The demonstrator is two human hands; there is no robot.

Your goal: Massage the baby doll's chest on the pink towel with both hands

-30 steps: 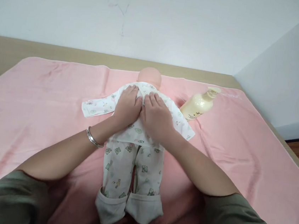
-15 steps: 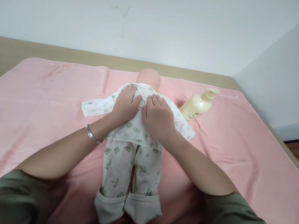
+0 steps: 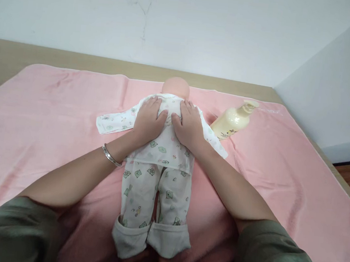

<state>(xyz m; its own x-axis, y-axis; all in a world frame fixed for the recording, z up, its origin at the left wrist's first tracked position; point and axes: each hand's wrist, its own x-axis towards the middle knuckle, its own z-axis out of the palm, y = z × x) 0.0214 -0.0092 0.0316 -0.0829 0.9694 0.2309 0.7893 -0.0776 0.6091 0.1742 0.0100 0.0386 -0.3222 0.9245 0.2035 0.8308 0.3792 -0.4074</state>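
Observation:
A baby doll (image 3: 176, 87) lies face down with its head away from me. It wears a white printed top (image 3: 163, 146) and matching trousers (image 3: 140, 194) with turned-up cuffs. My left hand (image 3: 149, 119) lies flat on the left side of the doll's upper back, thumb toward the spine. On the right side, my right hand (image 3: 190, 124) rests flat in the same way, its thumb pointing inward. Both hands are open and hold nothing. The top looks fairly smooth between the thumbs. A silver bracelet (image 3: 110, 156) circles my left wrist.
Under the doll spreads a pink blanket (image 3: 52, 135) with some creases, over a wooden surface (image 3: 8, 53). A cream pump bottle (image 3: 232, 121) leans or stands by the doll's right-hand sleeve. A white wall (image 3: 205, 25) rises behind.
My right hand has shifted right and up, away from the middle of the back, and its fingers now point forward. The gathered cloth between the hands has flattened. My left hand stays nearly in place.

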